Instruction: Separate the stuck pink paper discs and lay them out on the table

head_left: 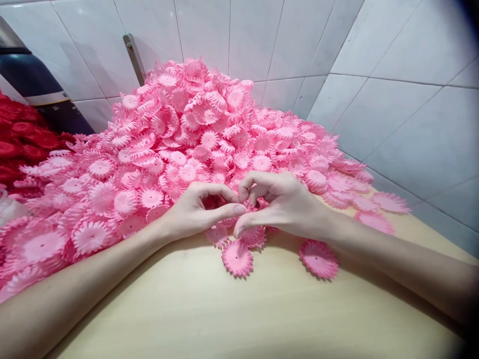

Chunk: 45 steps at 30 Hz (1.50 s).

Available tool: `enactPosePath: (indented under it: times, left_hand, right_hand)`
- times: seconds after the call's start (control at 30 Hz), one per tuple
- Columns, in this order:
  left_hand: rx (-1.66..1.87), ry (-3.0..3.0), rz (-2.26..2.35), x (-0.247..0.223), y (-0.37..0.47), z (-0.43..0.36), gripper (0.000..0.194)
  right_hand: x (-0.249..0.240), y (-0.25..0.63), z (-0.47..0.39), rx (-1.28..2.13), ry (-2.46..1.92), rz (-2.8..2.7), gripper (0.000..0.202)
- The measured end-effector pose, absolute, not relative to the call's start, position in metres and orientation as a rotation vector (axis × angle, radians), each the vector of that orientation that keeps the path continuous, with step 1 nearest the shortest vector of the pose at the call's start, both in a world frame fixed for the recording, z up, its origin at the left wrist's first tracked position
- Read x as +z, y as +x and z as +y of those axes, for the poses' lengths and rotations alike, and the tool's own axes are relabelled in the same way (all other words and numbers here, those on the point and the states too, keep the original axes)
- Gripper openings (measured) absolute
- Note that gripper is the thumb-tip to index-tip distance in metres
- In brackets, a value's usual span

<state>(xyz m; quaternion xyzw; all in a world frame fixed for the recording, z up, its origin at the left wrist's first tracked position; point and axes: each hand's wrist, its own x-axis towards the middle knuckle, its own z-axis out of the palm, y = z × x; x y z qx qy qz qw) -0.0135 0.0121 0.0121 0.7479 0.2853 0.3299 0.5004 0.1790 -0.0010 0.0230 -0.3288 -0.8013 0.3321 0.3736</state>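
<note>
Showing between the fingers [224, 212], a pink petalled piece [248, 203] is perhaps held.

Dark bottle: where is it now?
The dark bottle is at the head view's upper left, by the tiled wall, beside the red pile and left of the pink pile's peak.

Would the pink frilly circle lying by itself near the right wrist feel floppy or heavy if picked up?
The pink disc looks thin, so it's probably light and a bit bendy. Its edge is cut into narrow points, which might crease if pinched. It lies nearly flat on the table, so a push would likely slide it, not roll it.
</note>
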Motion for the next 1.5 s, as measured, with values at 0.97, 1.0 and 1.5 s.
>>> enactPosePath:
  times: [0.97,1.0,1.5]
  left_hand:
    - [1.229,1.348,0.86,0.006,-0.016,0.026,0.013]
    - [1.228,1.385,0.863,0.006,-0.017,0.026,0.014]
    - [1.229,1.724,0.9,0.007,-0.016,0.024,0.017]
  right_hand:
    - [0.025,0.179,-0.002,0.765,-0.827,-1.884,0.012]
    - [0.025,0.179,-0.001,0.762,-0.847,-1.881,0.008]
    - [0.024,0.181,0.004,0.782,-0.897,-1.839,0.007]
